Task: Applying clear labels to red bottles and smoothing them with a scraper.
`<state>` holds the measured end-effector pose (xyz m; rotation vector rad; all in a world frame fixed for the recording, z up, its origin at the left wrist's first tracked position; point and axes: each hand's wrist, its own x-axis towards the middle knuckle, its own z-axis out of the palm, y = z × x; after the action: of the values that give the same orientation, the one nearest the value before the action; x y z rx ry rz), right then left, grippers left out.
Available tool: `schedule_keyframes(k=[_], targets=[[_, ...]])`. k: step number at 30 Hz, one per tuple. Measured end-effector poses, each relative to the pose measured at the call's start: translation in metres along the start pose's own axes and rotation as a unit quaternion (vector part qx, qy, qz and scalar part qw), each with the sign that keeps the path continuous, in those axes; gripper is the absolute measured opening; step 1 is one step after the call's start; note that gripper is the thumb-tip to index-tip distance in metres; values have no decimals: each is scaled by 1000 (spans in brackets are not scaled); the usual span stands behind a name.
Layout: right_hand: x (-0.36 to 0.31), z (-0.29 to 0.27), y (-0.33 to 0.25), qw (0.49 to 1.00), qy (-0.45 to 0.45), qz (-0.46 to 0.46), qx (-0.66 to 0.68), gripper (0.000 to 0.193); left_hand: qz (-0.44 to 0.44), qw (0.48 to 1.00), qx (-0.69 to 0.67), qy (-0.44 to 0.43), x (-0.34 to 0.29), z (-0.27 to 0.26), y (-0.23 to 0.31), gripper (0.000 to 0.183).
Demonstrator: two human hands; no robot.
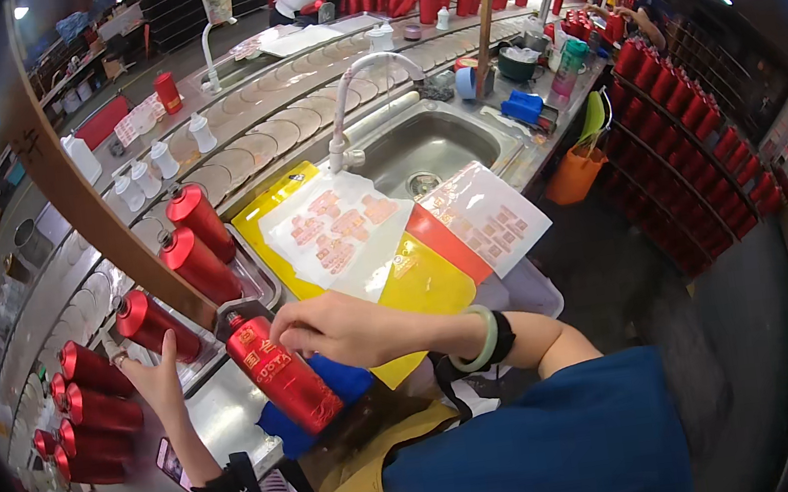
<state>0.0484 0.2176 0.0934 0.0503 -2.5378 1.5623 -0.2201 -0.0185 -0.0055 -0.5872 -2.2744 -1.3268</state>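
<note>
My left hand [157, 381] has its thumb and fingers spread around the near side of a plain red bottle [150, 323] on the metal counter. I cannot tell whether it touches the bottle. In front of me a red bottle with gold print [284, 375] lies tilted on a blue cloth [347, 382]. My right hand [340, 329] is closed beside this bottle's upper part, fingers curled together. What it pinches, if anything, is too small to make out. Printed decal sheets [352, 226] lie on a yellow plastic sheet [283, 186] beyond my right hand.
Several red bottles [99, 405] stand at the left, and two more [200, 265] in a metal tray. A wooden post [103, 203] rises between them and me. A sink [431, 148] with a curved tap [339, 115] lies ahead. Bottle racks [695, 130] fill the right; another person works beyond the conveyor.
</note>
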Motion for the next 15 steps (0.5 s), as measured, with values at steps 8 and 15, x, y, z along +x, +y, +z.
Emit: schedule_keyframes(k=[8,15], targets=[[25,-12,12,997,56,-51,-14,24,-21,988,-152,-5,29,31,-52,106],[33,-29,11,998,58,-4,-23,24,24,999,-24,21,43,42,-52,81]])
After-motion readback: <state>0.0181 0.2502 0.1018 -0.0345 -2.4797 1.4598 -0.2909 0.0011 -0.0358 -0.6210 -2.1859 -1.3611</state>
